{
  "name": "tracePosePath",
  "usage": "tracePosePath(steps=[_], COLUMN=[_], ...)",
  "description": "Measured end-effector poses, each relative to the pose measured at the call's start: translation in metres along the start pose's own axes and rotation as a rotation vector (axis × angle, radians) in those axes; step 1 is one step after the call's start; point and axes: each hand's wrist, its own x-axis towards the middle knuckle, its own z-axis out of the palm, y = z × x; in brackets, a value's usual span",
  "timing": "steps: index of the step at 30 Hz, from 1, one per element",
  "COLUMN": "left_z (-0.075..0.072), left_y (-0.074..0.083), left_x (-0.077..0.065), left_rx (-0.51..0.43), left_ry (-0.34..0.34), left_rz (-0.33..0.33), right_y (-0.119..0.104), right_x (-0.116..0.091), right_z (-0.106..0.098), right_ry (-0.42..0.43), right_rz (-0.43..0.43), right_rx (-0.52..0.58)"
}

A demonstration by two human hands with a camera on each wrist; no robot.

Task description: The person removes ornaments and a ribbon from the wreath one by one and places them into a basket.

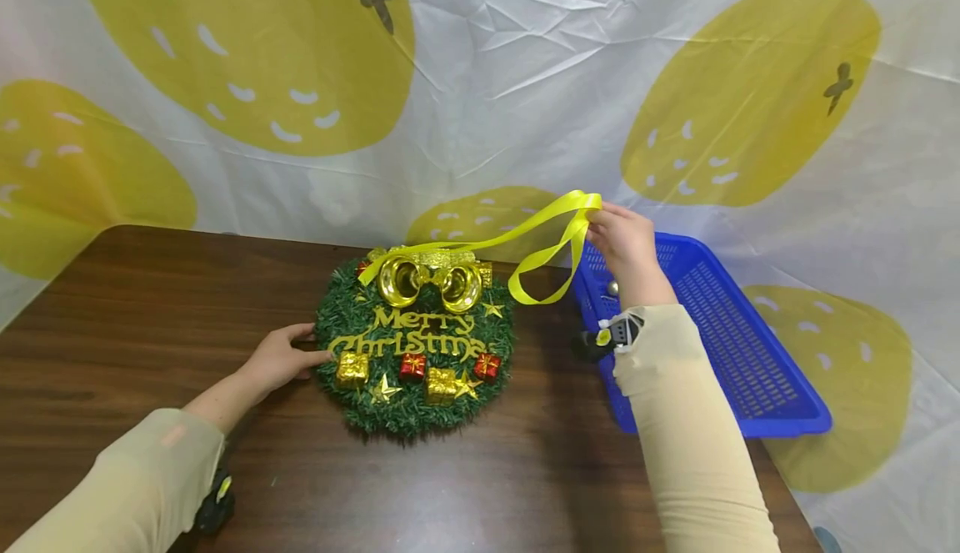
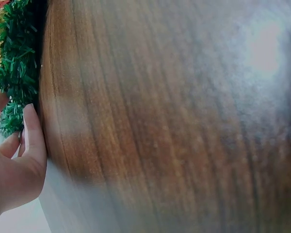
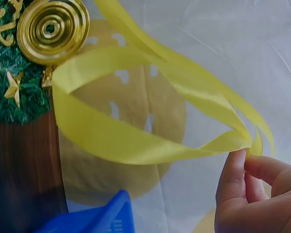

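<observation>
A green Christmas wreath point(image 1: 416, 411) lies on the table, bearing gold "Merry Christmas" lettering point(image 1: 412, 332), two gold bells point(image 1: 461, 288), stars and small gift boxes. My left hand point(image 1: 281, 361) holds its left edge, thumb over the rim; the left wrist view shows the fingers point(image 2: 35, 138) against the green tinsel point(image 2: 19, 63). With thumb and fingertips, my right hand point(image 1: 626, 248) pinches a yellow ribbon point(image 1: 551, 286) raised right of the wreath. The ribbon hangs in a loop, and one length stretches left across the wreath's top above the bells. In the right wrist view the pinched ribbon point(image 3: 121, 150) is close up.
A blue plastic basket point(image 1: 772, 369) stands at the table's right, partly behind my right forearm, with a small round silvery thing point(image 1: 612, 288) inside. Behind the brown wooden table point(image 1: 187, 286) hangs a white cloth point(image 1: 510, 103) printed with yellow fruit shapes.
</observation>
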Motion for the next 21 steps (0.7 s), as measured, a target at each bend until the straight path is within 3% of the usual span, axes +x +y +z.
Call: tracePosePath(steps=[21], left_z=[-0.003], left_y=[0.008], left_x=[-0.004], left_rx=[0.006], left_ry=[-0.013], left_rz=[0.001], right_y=[-0.025], right_x=[0.000], right_z=[-0.033], right_ry=[-0.003], right_rz=[0.026], right_rx=[0.120])
